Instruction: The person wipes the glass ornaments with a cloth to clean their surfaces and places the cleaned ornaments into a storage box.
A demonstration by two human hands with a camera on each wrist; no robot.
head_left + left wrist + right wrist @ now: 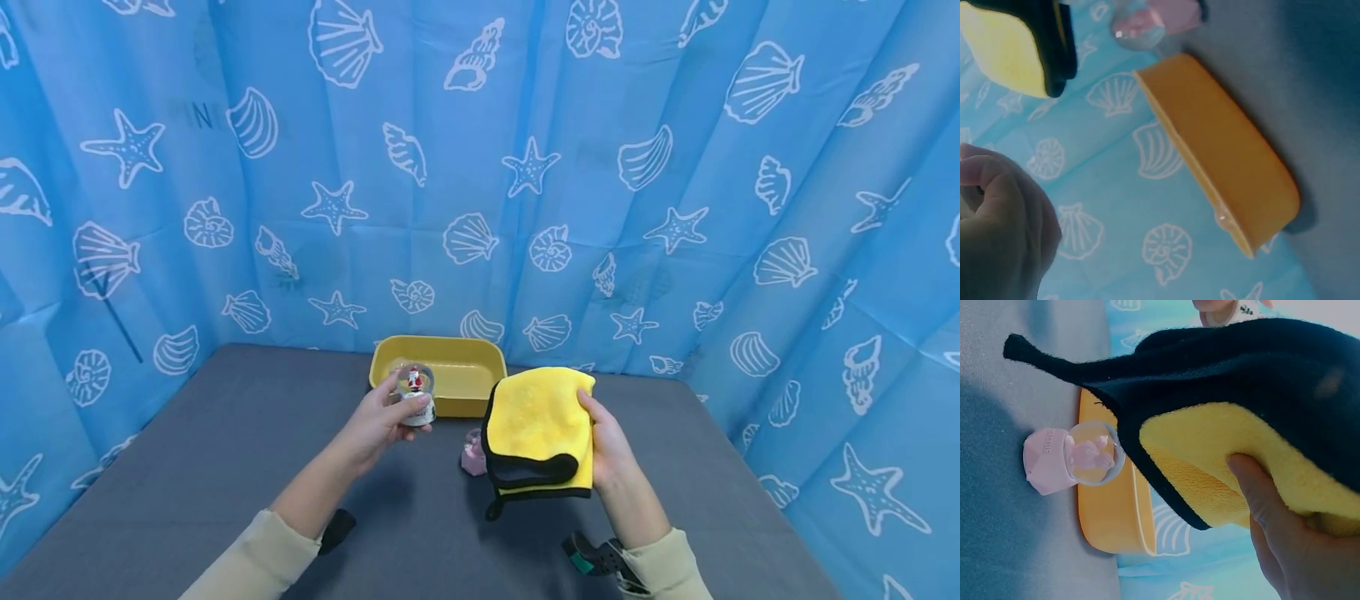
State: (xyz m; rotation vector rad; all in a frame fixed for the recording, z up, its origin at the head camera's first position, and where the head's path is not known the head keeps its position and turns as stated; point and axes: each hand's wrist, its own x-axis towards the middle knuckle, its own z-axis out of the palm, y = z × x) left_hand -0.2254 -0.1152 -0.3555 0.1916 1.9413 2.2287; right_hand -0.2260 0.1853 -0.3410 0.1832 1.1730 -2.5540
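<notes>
A blue curtain [480,167] printed with white shells and starfish hangs behind and beside a grey table [225,467]. A yellow tray [465,392] sits at the table's far edge, against the curtain. The right hand [611,450] holds up a folded yellow cloth with black trim [536,425] above the table, thumb and fingers pinching its right edge. The left hand [378,421] lifts a small snow globe with a red figure [415,393] in front of the tray, fingers curled round its base. A pink snow globe [473,454] stands on the table just beside the cloth.
</notes>
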